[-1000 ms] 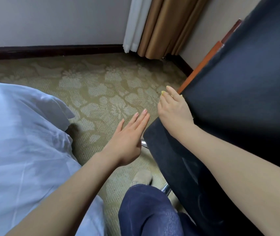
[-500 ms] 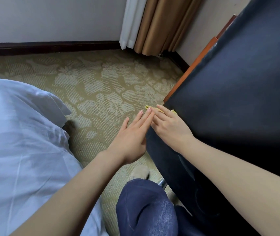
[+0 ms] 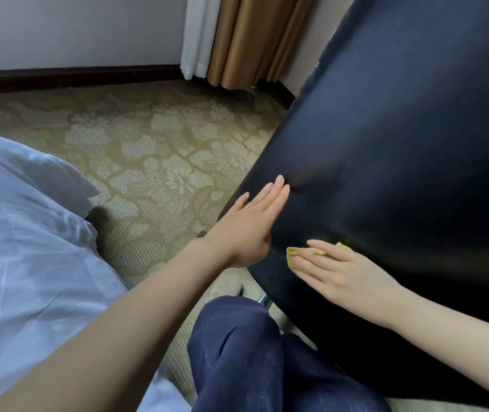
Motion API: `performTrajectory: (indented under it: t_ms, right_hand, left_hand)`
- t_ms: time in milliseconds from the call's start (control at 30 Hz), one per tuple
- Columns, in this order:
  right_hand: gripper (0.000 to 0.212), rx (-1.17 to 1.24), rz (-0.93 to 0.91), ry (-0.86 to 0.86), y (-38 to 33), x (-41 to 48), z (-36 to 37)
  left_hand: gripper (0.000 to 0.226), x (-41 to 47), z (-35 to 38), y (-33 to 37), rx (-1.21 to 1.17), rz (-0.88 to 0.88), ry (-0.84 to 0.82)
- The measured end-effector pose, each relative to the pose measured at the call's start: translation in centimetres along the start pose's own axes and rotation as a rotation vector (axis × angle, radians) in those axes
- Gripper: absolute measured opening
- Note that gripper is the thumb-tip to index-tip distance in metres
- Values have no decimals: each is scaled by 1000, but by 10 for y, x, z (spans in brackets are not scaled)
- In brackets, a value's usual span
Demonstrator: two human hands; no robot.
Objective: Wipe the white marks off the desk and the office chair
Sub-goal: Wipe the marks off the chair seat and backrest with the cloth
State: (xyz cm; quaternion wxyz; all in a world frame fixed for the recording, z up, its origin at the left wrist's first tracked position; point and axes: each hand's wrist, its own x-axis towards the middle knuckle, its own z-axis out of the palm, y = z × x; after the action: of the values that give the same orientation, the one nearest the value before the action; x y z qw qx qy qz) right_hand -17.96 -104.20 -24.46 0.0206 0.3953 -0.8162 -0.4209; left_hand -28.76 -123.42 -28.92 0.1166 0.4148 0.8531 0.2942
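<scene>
The left hand [image 3: 246, 230], fingers straight and together, lies flat against the left edge of the office chair [image 3: 400, 159], fingertips pointing up and to the right. Just below and to its right, the right hand [image 3: 344, 272] presses a yellow cloth [image 3: 292, 254] onto the dark panel under straight fingers that point left. The panel's long axis climbs from lower left to upper right, so most of the surface to be wiped, including faint pale flecks [image 3: 316, 66] on its upper edge, lies up and right of the cloth.

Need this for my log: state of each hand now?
Left hand: open, flat against the chair.
Right hand: open, pressing a yellow cloth on the chair.
</scene>
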Motion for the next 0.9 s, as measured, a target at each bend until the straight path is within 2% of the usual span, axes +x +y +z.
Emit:
performTrajectory:
  t_ms: [100,200,333,433,533,733,900]
  right_hand:
    - [44,34,93,-20,21,-27,-30]
    - [45,-15,210,38,50,-28,-56]
    - [33,-95,331,183,87,2,-72]
    - [29,-147,372,219,108,42,-68]
    - [30,-134,377,156,115,74,-57]
    - [40,-78,362,-41,96,135,-6]
    - [46,46,245,-149,46,160,40]
  left_hand:
    - [88,6,8,3,-11,-30,-29]
    - [93,6,10,2,-16,-40,-35]
    - [90,6,9,2,12,-32,-16]
    - [86,4,11,-4,18,-21,43]
    - [82,-3,18,-10,37,-13,59]
    - [76,-19,39,-42,61,-138,-32]
    - [74,-25,43,-58,46,-204,-50]
